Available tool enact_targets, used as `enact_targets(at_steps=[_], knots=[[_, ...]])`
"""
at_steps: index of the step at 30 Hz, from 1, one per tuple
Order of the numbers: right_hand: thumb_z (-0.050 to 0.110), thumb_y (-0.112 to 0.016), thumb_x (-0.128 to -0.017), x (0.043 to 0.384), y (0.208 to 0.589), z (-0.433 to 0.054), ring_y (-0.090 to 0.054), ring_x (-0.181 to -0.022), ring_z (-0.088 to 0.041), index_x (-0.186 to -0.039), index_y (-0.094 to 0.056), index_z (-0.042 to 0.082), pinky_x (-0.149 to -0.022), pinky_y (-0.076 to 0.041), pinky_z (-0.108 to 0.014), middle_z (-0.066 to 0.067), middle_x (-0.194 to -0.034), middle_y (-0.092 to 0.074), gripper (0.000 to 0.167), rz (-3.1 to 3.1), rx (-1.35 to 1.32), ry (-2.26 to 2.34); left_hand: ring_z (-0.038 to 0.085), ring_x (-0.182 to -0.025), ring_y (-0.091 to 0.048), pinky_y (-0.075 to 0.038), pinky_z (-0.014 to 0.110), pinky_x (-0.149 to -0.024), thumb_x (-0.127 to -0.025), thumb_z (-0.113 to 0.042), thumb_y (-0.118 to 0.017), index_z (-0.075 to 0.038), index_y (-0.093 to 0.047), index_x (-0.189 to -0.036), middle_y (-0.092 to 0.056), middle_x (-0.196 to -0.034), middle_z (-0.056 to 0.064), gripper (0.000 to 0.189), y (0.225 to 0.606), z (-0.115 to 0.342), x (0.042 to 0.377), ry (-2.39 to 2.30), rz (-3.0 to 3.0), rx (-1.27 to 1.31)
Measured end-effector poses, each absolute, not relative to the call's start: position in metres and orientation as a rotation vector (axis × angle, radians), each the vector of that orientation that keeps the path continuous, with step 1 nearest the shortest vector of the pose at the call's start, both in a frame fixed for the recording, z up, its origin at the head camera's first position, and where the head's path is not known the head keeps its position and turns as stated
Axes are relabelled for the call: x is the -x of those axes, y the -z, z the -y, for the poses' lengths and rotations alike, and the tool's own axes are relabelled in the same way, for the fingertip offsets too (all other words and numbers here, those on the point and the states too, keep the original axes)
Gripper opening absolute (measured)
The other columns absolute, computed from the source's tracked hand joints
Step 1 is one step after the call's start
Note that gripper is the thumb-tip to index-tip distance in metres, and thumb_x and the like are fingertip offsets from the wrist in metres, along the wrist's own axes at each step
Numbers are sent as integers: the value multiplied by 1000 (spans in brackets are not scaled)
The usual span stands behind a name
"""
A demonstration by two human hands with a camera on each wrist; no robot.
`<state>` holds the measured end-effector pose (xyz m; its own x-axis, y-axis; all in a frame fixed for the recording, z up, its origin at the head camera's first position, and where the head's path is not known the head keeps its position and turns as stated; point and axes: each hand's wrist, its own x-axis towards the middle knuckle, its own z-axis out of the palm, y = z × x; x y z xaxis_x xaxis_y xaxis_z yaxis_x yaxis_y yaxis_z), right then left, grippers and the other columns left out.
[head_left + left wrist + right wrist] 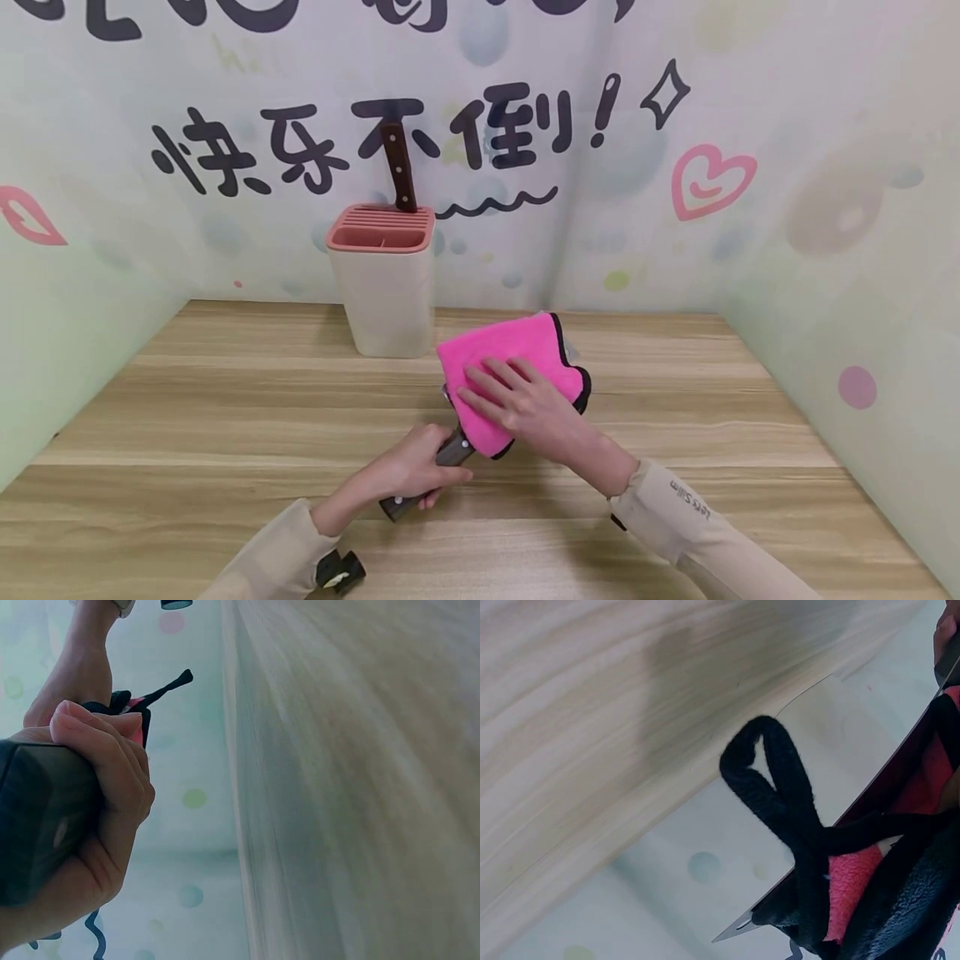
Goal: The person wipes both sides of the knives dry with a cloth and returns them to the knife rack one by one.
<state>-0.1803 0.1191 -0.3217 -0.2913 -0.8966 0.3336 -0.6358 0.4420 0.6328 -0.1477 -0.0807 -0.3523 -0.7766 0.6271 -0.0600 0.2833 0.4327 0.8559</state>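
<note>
My left hand (pixel 420 462) grips the dark riveted handle of a kitchen knife (pixel 454 450). Seen from the left wrist, that hand's fingers (pixel 120 761) curl round the handle's thick end. A bright pink cloth (pixel 487 346) with black edging lies over the blade and covers most of it. My right hand (pixel 525 408) holds the cloth against the blade, fingers spread across its top and the thumb hidden in the head view. In the right wrist view the blade's edge and pointed tip (pixel 731 930) show past the cloth, and a black loop (pixel 769 780) hangs from it.
Behind the hands, a white knife block (pixel 386 300) with a pink slotted top stands near the back wall. Another knife (pixel 399 167) sits upright in it, brown handle up. The wood-grain table (pixel 225 417) is bounded by printed walls at the back and sides.
</note>
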Motion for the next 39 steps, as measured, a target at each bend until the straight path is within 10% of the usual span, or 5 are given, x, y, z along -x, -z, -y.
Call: enact_targets(at_steps=[39], knots=[[3,-70,-73,194,317,-144,-44,-117,-25,-126,-51,18,-92,-39,-37,-5,-128,-49,58,2174,-1181,387,4,-30,-42,-41,28,-30,-81,-7,-62,-2,-46,-77,-45,-40,0,17,350,77,145,-1325,-2328,-766]])
